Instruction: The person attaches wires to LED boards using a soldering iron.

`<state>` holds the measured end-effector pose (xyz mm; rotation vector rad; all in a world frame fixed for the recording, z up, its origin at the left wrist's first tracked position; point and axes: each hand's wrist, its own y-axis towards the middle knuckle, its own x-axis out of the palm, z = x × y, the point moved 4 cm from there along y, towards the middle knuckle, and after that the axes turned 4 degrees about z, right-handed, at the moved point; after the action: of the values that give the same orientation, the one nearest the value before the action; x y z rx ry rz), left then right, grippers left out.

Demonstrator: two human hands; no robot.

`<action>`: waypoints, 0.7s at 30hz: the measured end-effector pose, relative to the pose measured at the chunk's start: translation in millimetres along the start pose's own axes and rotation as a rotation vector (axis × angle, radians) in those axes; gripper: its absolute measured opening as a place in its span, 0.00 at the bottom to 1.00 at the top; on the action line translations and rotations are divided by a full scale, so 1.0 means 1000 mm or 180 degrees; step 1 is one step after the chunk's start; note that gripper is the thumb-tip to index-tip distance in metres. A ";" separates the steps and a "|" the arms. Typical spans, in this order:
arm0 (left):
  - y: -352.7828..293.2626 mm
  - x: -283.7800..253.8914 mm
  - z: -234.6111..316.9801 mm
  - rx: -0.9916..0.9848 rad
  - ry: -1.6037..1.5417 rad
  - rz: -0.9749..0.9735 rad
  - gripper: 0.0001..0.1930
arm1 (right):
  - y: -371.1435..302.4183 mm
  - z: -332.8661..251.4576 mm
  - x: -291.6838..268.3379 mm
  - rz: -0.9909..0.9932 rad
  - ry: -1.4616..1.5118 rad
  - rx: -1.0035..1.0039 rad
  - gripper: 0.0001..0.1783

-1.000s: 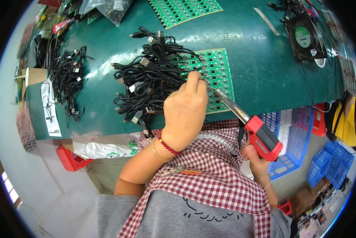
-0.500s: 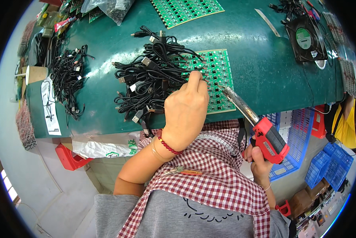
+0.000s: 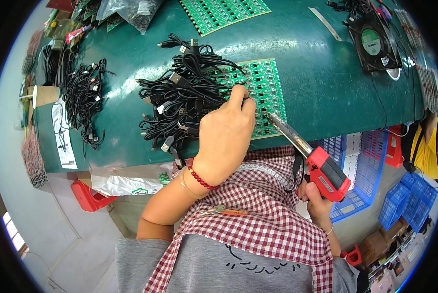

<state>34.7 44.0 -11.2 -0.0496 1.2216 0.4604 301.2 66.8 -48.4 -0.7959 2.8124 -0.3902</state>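
In the head view, the left hand [image 3: 225, 141] rests on the green desk [image 3: 321, 68], with its fingers pressed down on the left edge of a green circuit board [image 3: 264, 93] and on the ends of black cables. Its grip is closed on something small there, but I cannot tell exactly what it pinches. The bundle of black cables [image 3: 185, 102] lies just beside the board, on its left, and partly over it. The right hand [image 3: 317, 200] is below the desk edge and its grip is wrapped tightly around the red handle of a soldering gun [image 3: 309, 154]. The metal tip of this tool touches the board near the left fingertips. A second pile of black cables [image 3: 84, 100] lies far on the left. A black fan [image 3: 373, 41] stands at the right side of the desk.
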 end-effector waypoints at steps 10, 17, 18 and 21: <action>0.000 0.003 -0.002 -0.0067 0.0031 0.0043 0.06 | -0.006 0.009 -0.007 -0.0031 0.0275 0.0516 0.14; 0.000 0.002 -0.002 -0.0025 -0.0021 0.0027 0.06 | -0.003 0.003 -0.002 -0.0180 0.0165 0.0341 0.14; 0.000 0.002 -0.001 -0.0058 0.0003 0.0007 0.06 | -0.002 0.001 0.000 -0.0168 0.0068 0.0342 0.13; 0.000 0.002 -0.001 -0.0069 0.0005 -0.0003 0.06 | -0.004 0.000 0.001 -0.0080 0.0063 0.0327 0.13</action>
<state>34.1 44.6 -13.2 -0.0690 1.2182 0.4729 302.4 62.6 -47.5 -0.8102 2.7769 -0.5448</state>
